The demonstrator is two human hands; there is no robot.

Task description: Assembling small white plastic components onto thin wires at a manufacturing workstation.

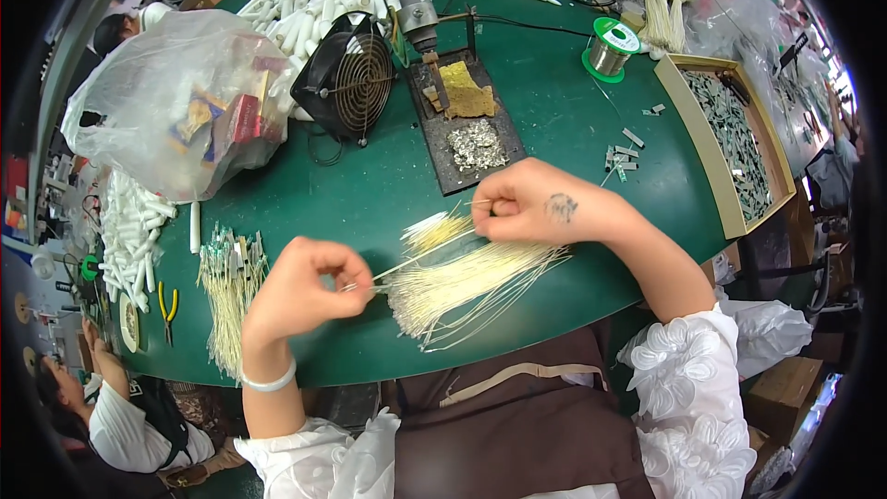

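"Pale wire [423, 255]: where is it?"

"Stretched from the left hand [309, 294] to the right hand [528, 208], by a big bunch of cream wires [462, 286] on the green table [356, 189]."

"Are both hands holding it?"

"Yes. The fingers on each hand pinch it."

"What's near the left hand?"

"Another bunch of wires [229, 291], with green bits on top. Yellow-handled pliers [168, 311] lie farther left."

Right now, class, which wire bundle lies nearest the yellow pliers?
The leftmost green-tipped bundle, just right of the pliers; the central bundle and rear bundles lie farther away.
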